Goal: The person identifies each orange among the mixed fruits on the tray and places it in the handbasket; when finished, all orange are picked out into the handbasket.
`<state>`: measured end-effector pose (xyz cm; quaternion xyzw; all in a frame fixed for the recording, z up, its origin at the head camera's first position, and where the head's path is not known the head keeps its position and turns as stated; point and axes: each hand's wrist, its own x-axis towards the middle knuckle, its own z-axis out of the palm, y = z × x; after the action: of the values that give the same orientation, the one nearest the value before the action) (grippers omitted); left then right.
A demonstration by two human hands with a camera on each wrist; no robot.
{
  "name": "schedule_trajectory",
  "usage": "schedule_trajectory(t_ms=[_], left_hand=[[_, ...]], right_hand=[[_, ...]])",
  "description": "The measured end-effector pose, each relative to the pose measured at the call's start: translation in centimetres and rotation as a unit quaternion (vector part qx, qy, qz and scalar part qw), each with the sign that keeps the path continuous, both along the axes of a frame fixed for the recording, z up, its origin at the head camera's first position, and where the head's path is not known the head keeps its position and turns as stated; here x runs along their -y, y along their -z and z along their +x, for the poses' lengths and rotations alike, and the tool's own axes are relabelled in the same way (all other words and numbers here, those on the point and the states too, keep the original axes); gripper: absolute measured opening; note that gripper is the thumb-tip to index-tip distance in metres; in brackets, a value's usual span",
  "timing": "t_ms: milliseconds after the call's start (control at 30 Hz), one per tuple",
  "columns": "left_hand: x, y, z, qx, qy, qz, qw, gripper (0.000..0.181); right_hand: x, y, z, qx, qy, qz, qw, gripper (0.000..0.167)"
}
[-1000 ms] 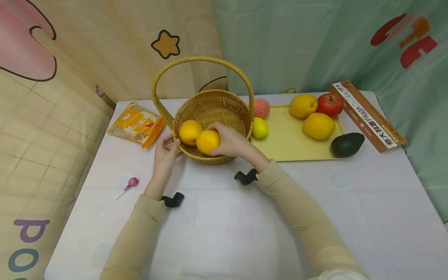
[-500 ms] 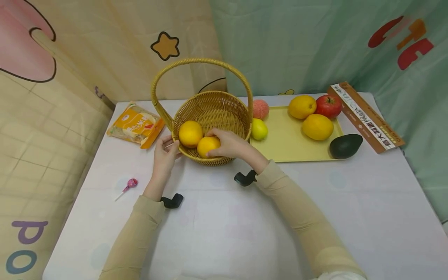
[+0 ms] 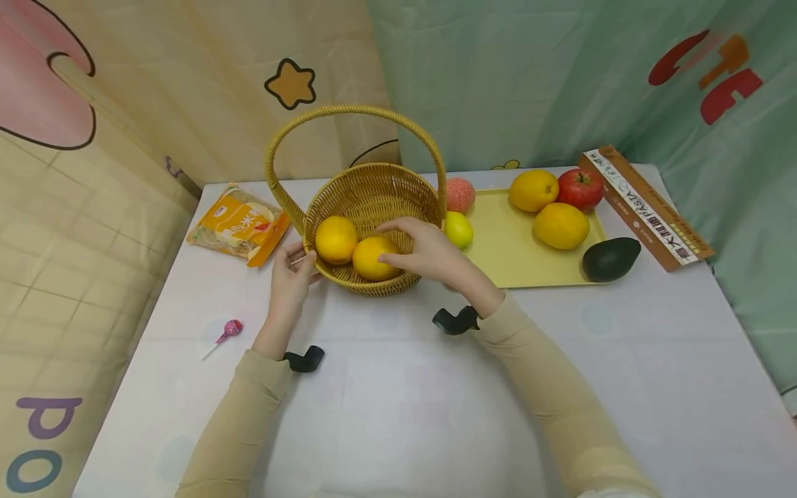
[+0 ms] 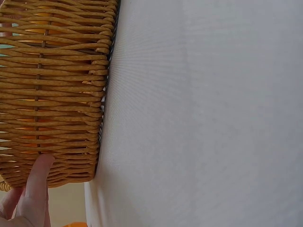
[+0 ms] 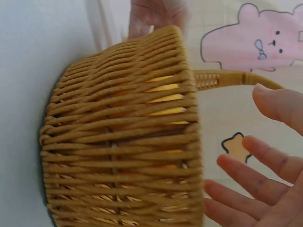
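Observation:
A wicker basket [image 3: 381, 174] with a tall arched handle stands on the white table. Two oranges lie inside it, one orange [image 3: 336, 240] at the left wall and another orange [image 3: 373, 259] nearer the front. My left hand [image 3: 290, 280] grips the basket's left rim, a finger lying against the woven side in the left wrist view. My right hand [image 3: 432, 254] hovers over the basket's right front rim, fingers spread and holding nothing; its thumb tip overlaps the front orange in the head view, and contact is unclear. The right wrist view shows these fingers apart beside the rim.
Right of the basket, a yellow tray [image 3: 498, 266] bears two lemons [image 3: 561, 226], a red fruit [image 3: 580, 189] and a dark avocado [image 3: 611, 259]. A pink ball [image 3: 460, 195], a lime-green fruit [image 3: 459, 230], a pasta box [image 3: 647, 207], a snack bag [image 3: 239, 225] and a lollipop [image 3: 232, 328] lie around.
My right hand has lowered the second orange into the basket and let go of it, then drawn back to the right. My left hand has stayed at the rim.

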<state>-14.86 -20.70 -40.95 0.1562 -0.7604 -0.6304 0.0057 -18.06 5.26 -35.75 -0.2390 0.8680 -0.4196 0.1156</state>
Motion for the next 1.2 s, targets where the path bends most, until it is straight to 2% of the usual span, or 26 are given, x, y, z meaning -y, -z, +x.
schedule_trajectory(t_ms=[100,233,400,700,933,1033,1200], left_hand=[[0.0,0.0,0.0,-0.001,0.001,0.0,1.0,0.048],[0.0,0.0,0.0,-0.005,0.001,0.001,1.0,0.048],[0.1,-0.1,0.0,-0.01,-0.003,0.002,0.9999,0.047],[0.0,0.1,0.0,-0.011,-0.007,0.006,0.9999,0.047],[0.0,0.2,-0.2,-0.003,-0.005,0.005,1.0,0.047],[0.1,0.2,-0.2,-0.002,-0.005,0.001,1.0,0.046],[0.1,0.2,-0.1,0.0,-0.004,-0.003,1.0,0.046]], right_hand=[[-1.3,-0.6,0.5,-0.023,0.016,-0.044,0.9986,0.045],[-3.6,-1.1,1.0,-0.056,0.047,-0.101,0.9922,0.037],[-7.1,-1.0,0.7,-0.05,0.098,-0.126,0.9859,0.034],[-13.0,-0.7,0.3,-0.032,0.219,-0.085,0.9715,0.039],[-17.2,0.1,0.5,-0.009,0.31,-0.05,0.9493,0.048],[-18.5,0.6,0.5,0.0,0.336,-0.028,0.9416,0.052],[-20.0,1.5,0.4,-0.005,0.367,-0.02,0.9301,0.053]])
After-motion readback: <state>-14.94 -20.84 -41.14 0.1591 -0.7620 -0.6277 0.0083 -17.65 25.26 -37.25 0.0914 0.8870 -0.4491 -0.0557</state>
